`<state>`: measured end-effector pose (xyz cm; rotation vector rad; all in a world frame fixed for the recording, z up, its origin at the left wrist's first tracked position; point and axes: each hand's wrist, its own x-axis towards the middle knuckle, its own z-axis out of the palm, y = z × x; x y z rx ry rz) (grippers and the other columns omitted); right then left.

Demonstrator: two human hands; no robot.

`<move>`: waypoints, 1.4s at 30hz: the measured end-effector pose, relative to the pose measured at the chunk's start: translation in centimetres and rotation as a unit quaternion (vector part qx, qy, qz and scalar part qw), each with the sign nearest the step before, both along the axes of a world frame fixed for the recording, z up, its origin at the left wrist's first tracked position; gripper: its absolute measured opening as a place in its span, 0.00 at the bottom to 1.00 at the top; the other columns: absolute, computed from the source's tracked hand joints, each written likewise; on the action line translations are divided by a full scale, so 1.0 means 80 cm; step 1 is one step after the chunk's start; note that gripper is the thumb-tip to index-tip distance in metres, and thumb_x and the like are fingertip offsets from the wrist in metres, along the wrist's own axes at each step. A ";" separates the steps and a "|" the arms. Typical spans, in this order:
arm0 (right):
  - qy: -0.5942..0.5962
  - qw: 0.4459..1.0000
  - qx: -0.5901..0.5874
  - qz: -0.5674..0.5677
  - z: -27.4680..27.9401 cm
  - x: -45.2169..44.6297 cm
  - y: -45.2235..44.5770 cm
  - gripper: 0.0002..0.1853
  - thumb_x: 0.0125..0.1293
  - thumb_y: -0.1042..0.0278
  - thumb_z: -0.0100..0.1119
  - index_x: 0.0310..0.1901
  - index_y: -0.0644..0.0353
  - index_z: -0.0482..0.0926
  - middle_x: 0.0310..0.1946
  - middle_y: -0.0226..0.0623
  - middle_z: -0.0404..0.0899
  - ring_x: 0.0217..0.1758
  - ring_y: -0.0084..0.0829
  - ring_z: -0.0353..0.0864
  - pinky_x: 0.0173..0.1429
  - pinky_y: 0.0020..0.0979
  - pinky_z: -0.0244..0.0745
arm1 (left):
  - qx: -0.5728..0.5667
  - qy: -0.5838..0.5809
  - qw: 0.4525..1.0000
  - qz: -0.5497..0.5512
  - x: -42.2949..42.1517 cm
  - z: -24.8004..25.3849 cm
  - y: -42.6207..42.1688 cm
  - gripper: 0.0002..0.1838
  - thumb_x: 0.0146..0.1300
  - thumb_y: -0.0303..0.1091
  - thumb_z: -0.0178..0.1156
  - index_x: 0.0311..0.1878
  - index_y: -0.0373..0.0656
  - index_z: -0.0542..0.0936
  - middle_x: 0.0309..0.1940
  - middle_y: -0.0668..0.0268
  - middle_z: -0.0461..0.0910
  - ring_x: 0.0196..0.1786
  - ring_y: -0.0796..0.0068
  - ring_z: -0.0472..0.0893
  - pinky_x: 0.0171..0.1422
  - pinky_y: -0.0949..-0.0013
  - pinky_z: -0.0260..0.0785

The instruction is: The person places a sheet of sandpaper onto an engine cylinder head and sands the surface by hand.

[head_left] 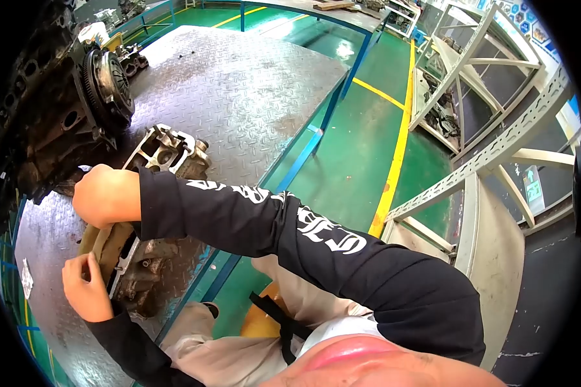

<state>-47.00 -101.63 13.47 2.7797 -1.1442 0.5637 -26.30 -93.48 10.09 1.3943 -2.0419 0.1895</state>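
Observation:
On the metal workbench (252,84), a greasy engine casting (142,274) lies near the edge in front of me. A tan, curved long part (106,248) runs along its left side. My left hand (87,287) has its thumb and fingers closed at the near end of this tan part. Above the far end, my right hand (103,197) is bent into a fist, and its fingertips are turned away from view. Whatever it may hold is hidden. Just beyond the right wrist sits a light metal casting (171,151) with openings.
A large dark engine block (51,109) with a round clutch (113,80) stands at the left. A flat silvery piece (27,278) lies at the bench's left edge. Pale metal racks (474,213) stand on the right, beside green floor (361,142) with yellow lines.

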 end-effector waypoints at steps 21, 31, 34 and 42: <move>0.060 0.992 0.106 0.036 0.014 0.006 -0.019 0.16 0.46 0.56 0.80 0.35 0.54 0.91 0.33 0.37 0.89 0.39 0.41 0.88 0.41 0.41 0.81 | -0.100 0.049 0.994 -0.006 -0.050 0.017 0.035 0.11 0.64 0.20 0.64 0.49 0.36 0.83 0.36 0.59 0.81 0.40 0.63 0.80 0.50 0.64 0.73; 0.082 0.988 0.130 0.010 0.040 -0.006 0.001 0.16 0.44 0.60 0.79 0.35 0.57 0.91 0.34 0.43 0.89 0.41 0.43 0.89 0.44 0.41 0.83 | -0.141 0.029 0.989 0.027 -0.050 0.020 0.035 0.04 0.63 0.25 0.65 0.39 0.37 0.81 0.35 0.57 0.80 0.41 0.54 0.79 0.49 0.58 0.72; 0.080 0.988 0.131 0.010 0.042 -0.012 0.003 0.16 0.44 0.58 0.80 0.33 0.58 0.90 0.33 0.41 0.88 0.41 0.43 0.88 0.44 0.41 0.83 | -0.161 0.024 0.983 -0.088 -0.094 0.005 0.052 0.08 0.57 0.24 0.69 0.28 0.39 0.77 0.26 0.59 0.75 0.30 0.57 0.75 0.34 0.57 0.66; 0.087 0.981 0.144 0.094 0.043 -0.020 -0.017 0.15 0.47 0.56 0.76 0.31 0.59 0.89 0.27 0.44 0.86 0.32 0.44 0.86 0.39 0.42 0.79 | -0.132 0.070 0.950 -0.275 -0.143 -0.035 0.067 0.12 0.55 0.37 0.73 0.31 0.42 0.79 0.22 0.63 0.74 0.26 0.62 0.76 0.31 0.62 0.68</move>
